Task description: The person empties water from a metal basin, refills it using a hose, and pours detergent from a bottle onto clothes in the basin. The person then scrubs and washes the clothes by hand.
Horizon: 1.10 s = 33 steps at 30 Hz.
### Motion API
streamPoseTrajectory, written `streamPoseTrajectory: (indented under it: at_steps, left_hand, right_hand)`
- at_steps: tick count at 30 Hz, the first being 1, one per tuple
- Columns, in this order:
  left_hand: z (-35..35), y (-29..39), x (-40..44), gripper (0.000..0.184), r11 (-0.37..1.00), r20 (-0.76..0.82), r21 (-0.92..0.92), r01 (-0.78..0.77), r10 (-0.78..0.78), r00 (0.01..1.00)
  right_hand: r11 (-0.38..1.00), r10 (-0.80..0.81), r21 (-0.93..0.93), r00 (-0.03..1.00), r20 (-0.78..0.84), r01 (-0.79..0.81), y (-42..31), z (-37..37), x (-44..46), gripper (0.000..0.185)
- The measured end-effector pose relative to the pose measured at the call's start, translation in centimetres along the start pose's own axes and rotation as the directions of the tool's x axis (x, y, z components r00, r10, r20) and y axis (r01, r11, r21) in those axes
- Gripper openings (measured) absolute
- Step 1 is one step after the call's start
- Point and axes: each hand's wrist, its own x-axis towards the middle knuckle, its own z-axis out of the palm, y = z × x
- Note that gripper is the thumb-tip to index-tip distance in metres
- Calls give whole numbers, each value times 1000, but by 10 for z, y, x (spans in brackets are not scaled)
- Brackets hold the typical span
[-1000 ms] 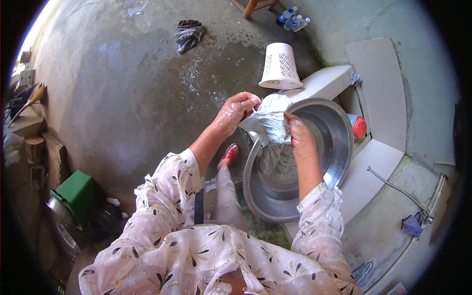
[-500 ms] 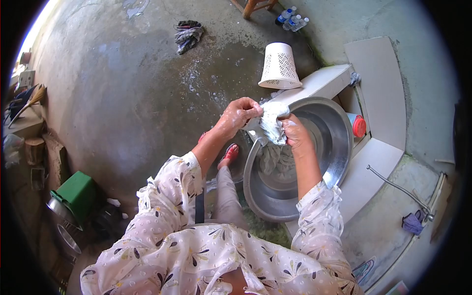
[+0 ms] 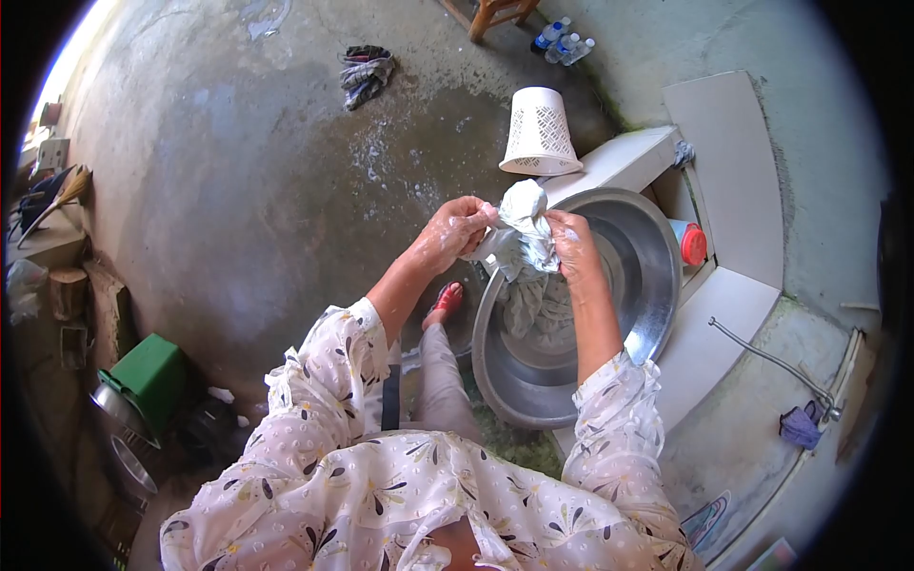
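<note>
A wet white cloth (image 3: 526,228) is stretched between my two hands above the rim of a large metal basin (image 3: 657,276). My left hand (image 3: 457,231), flecked with suds, pinches the cloth's left side. On the other side my right hand (image 3: 574,249) is closed around a bunched part of it. The cloth bulges upward in a rounded lump between them, and its lower end hangs into the basin. More pale wet fabric (image 3: 543,319) lies in the basin, partly hidden by my right forearm.
An upside-down white plastic basket (image 3: 539,133) stands beyond the basin, near a white ledge (image 3: 619,162). A red-lidded container (image 3: 692,244) sits right of the basin. Dark cloth (image 3: 366,74) lies on the wet floor. A tap (image 3: 830,411) is at right, a green bin (image 3: 148,376) at left.
The cloth has been turned and bunched, so a rounded lump now sticks up between my hands. My right hand has shifted slightly up; both hands keep their grip.
</note>
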Motion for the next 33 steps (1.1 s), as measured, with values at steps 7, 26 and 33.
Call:
streamPoseTrajectory:
  at_steps: [7,26,33]
  left_hand:
    - [-3,5,-8,15,990,51,-140,14,-7,999]
    - [-9,-3,-15,10,989,7,54,138,-138,990]
    - [6,11,-22,13,939,-14,299,169,-173,985]
  right_hand:
    - [870,-180,-474,982,-50,135,4,-13,4,13]
    - [850,186,450,955,233,-275,-9,7,-8,14]
    - [804,215,553,974,73,-219,2,-2,5,10]
